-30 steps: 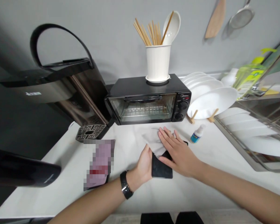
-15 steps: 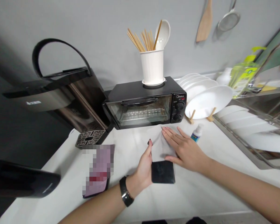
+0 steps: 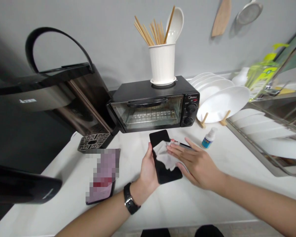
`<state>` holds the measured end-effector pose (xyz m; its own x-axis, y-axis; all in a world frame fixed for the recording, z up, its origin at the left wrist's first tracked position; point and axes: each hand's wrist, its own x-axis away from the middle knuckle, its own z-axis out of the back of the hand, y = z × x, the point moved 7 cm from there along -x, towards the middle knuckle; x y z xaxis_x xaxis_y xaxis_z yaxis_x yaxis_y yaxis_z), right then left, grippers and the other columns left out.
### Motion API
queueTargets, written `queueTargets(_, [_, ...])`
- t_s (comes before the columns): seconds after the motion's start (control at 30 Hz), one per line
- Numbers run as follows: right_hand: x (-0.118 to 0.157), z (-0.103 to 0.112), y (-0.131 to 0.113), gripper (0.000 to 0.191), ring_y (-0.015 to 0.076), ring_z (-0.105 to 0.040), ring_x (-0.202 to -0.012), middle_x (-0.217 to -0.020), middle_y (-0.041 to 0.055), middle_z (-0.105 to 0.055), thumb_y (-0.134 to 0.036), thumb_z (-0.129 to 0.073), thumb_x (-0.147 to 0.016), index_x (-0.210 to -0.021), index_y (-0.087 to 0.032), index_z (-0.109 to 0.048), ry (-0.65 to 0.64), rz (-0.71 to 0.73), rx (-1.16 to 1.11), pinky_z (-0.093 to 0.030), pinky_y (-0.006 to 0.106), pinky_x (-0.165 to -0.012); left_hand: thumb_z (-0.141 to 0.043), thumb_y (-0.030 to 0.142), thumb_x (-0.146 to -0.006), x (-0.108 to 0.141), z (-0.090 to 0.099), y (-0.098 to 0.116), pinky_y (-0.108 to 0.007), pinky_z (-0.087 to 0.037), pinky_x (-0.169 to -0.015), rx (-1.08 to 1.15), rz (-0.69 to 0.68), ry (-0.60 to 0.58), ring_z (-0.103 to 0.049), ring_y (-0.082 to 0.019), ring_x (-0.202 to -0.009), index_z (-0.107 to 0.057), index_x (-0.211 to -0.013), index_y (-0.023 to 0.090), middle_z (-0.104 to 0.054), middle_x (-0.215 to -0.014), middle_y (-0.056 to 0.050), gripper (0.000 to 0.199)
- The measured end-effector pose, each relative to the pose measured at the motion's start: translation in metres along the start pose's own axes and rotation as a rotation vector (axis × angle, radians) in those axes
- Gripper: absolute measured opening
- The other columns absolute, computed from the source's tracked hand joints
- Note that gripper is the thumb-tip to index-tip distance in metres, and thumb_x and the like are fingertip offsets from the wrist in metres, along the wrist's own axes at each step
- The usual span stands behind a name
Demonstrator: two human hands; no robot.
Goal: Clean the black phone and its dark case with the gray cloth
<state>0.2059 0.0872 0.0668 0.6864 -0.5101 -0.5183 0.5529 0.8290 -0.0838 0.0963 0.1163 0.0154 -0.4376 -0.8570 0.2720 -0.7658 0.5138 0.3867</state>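
My left hand (image 3: 148,169) grips the left edge of a black smartphone (image 3: 165,175) whose dark face is turned up towards me. Over the middle of it lies a crumpled light grey cloth (image 3: 164,154), which hides part of the surface. My right hand (image 3: 198,164) presses the cloth against the phone with its fingers, palm down. A thin dark edge shows behind the right fingers; what it belongs to is unclear. To the right of that hand stands a small white spray bottle (image 3: 209,139) with a blue label.
A black toaster oven (image 3: 153,113) stands behind my hands, bearing a white cup (image 3: 162,64) of chopsticks and a spoon. White plates (image 3: 223,105) stand in a rack beside it. At left are a dark drinks machine (image 3: 88,102) and a pixelated pink item (image 3: 105,174).
The cloth, spread over most of the phone before, is now bunched on its middle, uncovering the upper and lower ends. The phone now tilts to the left, and my left thumb rests along its edge.
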Motion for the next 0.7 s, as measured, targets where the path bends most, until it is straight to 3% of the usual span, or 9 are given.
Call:
queueTargets(0.07, [-0.001, -0.001, 0.012, 0.057, 0.0261, -0.044, -0.147, -0.156, 0.0132, -0.048, -0.025, -0.043, -0.106, -0.161, -0.016, -0.031, 0.023, -0.108, 0.084, -0.02, 0.059, -0.127, -0.044, 0.054, -0.103, 0.003, -0.002, -0.008, -0.044, -0.054, -0.099, -0.006, 0.027, 0.034, -0.071, -0.031, -0.108, -0.06, -0.142, 0.015, -0.074, -0.12, -0.015, 0.057])
queueTargets(0.17, [-0.002, -0.009, 0.016, 0.073, 0.0329, -0.032, -0.153, -0.163, 0.0203, -0.032, -0.045, -0.047, -0.104, -0.162, -0.008, -0.024, -0.036, -0.144, 0.108, -0.02, 0.064, -0.125, -0.051, 0.052, -0.101, 0.007, 0.003, -0.026, -0.042, -0.053, -0.1, -0.045, 0.102, 0.09, -0.071, -0.03, -0.109, -0.062, -0.14, 0.017, -0.075, -0.118, -0.013, 0.053])
queueTargets(0.27, [-0.002, -0.014, 0.003, 0.089, 0.0339, -0.023, -0.156, -0.166, 0.0213, -0.022, -0.062, -0.047, -0.101, -0.164, -0.007, -0.017, -0.137, -0.06, 0.013, -0.016, 0.062, -0.126, -0.051, 0.049, -0.101, 0.009, 0.016, -0.037, -0.042, -0.052, -0.101, -0.052, 0.153, 0.133, -0.071, -0.031, -0.109, -0.064, -0.137, 0.015, -0.076, -0.114, -0.012, 0.051])
queueTargets(0.37, [-0.001, -0.014, -0.018, 0.094, 0.0304, -0.022, -0.157, -0.166, 0.0202, -0.025, -0.069, -0.046, -0.099, -0.163, -0.005, -0.02, -0.231, 0.071, -0.119, -0.009, 0.057, -0.129, -0.049, 0.045, -0.101, 0.007, 0.024, -0.032, -0.041, -0.053, -0.1, -0.018, 0.158, 0.146, -0.072, -0.03, -0.108, -0.065, -0.134, 0.01, -0.077, -0.11, -0.014, 0.051])
queueTargets(0.47, [0.002, -0.009, -0.037, 0.08, 0.0226, -0.029, -0.155, -0.161, 0.0144, -0.04, -0.062, -0.045, -0.102, -0.158, -0.007, -0.034, -0.265, 0.245, -0.207, -0.006, 0.048, -0.131, -0.048, 0.049, -0.102, 0.002, 0.02, -0.01, -0.036, -0.052, -0.101, 0.014, 0.069, 0.098, -0.071, -0.026, -0.111, -0.064, -0.134, 0.01, -0.076, -0.116, -0.014, 0.053])
queueTargets(0.53, [0.003, -0.004, -0.039, 0.063, 0.0184, -0.038, -0.151, -0.155, 0.0093, -0.051, -0.051, -0.046, -0.105, -0.154, -0.012, -0.044, -0.211, 0.283, -0.208, -0.005, 0.045, -0.131, -0.045, 0.052, -0.103, -0.001, 0.016, 0.006, -0.034, -0.052, -0.102, 0.032, -0.024, 0.068, -0.07, -0.024, -0.114, -0.062, -0.137, 0.011, -0.074, -0.124, -0.014, 0.055])
queueTargets(0.6, [0.002, 0.001, -0.028, 0.052, 0.0189, -0.047, -0.145, -0.15, 0.0075, -0.057, -0.04, -0.048, -0.105, -0.15, -0.015, -0.05, -0.098, 0.194, -0.143, -0.006, 0.048, -0.131, -0.046, 0.054, -0.102, -0.002, 0.013, 0.013, -0.036, -0.052, -0.102, 0.025, -0.054, 0.044, -0.07, -0.026, -0.114, -0.059, -0.141, 0.012, -0.072, -0.127, -0.014, 0.059])
queueTargets(0.7, [0.001, 0.003, -0.005, 0.051, 0.0245, -0.051, -0.142, -0.15, 0.0108, -0.055, -0.035, -0.05, -0.103, -0.151, -0.015, -0.05, 0.027, -0.007, -0.006, -0.01, 0.055, -0.13, -0.051, 0.052, -0.1, -0.002, 0.011, 0.005, -0.042, -0.053, -0.102, -0.029, 0.008, 0.027, -0.07, -0.031, -0.112, -0.057, -0.145, 0.012, -0.072, -0.126, -0.016, 0.06])
